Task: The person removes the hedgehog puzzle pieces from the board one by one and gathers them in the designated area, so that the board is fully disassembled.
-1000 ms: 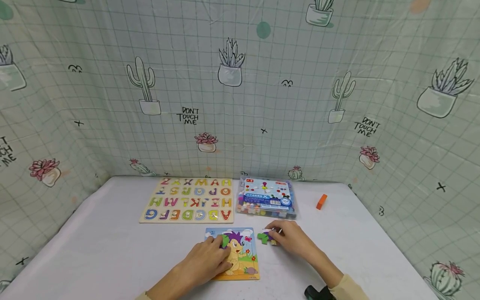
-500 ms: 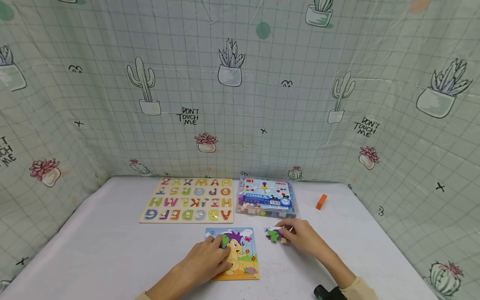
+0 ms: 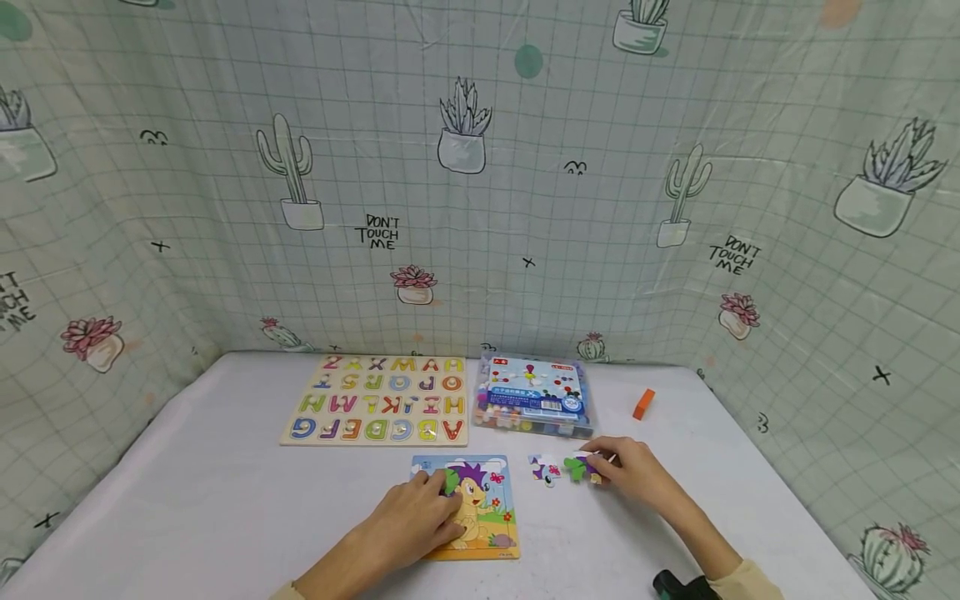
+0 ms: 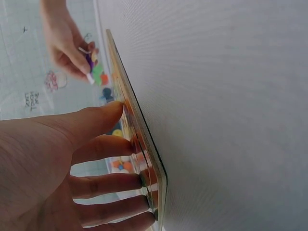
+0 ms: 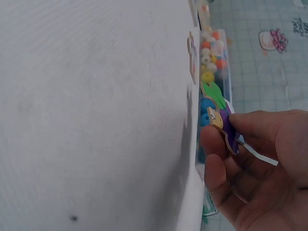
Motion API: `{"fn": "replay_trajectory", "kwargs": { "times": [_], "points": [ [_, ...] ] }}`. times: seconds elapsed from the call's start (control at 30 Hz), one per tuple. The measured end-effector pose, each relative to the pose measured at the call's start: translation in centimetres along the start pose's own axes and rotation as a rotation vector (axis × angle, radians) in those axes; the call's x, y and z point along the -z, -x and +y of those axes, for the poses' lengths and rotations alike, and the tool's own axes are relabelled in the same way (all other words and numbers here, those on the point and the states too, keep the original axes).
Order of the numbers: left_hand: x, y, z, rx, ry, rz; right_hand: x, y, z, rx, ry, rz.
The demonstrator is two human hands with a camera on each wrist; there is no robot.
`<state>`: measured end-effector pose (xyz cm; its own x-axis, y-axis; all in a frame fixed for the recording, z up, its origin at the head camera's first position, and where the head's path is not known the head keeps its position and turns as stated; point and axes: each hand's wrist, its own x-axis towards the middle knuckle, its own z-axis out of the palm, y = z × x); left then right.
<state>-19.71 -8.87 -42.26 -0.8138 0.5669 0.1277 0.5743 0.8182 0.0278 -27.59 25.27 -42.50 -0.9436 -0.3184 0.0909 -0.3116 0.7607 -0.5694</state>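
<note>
At left, the letter board [image 3: 378,417] lies at the back of the tabletop [image 3: 217,483], its letters in rows. The left hand [image 3: 414,512] rests spread fingers on the hedgehog puzzle [image 3: 485,525], hiding its left part; whether the visible picture is fitted pieces or print, I cannot tell. Beyond is a bead box [image 3: 532,396]. Next comes a loose piece [image 3: 553,471], then the right hand [image 3: 630,471] pinching a green-and-purple piece [image 3: 576,468], perhaps more than one. These look unplaced, so the puzzle seems unfinished. An orange block [image 3: 643,404] sits farther back.
</note>
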Motion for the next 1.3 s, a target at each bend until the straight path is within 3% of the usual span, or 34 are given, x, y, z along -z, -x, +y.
{"fn": "replay_trajectory", "kwargs": {
  "times": [0.2, 0.7, 0.9, 1.3],
  "points": [
    [0.0, 0.0, 0.0, 0.001, 0.003, -0.005, 0.1, 0.4, 0.7, -0.056, 0.004, -0.012],
    [0.0, 0.0, 0.1, 0.01, 0.008, -0.009, -0.4, -0.4, 0.3, 0.031, -0.02, -0.029],
    [0.1, 0.0, 0.1, 0.017, 0.024, -0.029, -1.0, -0.4, 0.2, 0.019, -0.007, -0.043],
    [0.1, 0.0, 0.2, 0.024, 0.015, -0.025, -1.6, -0.1, -0.8, -0.048, 0.188, 0.047]
  ]
}}
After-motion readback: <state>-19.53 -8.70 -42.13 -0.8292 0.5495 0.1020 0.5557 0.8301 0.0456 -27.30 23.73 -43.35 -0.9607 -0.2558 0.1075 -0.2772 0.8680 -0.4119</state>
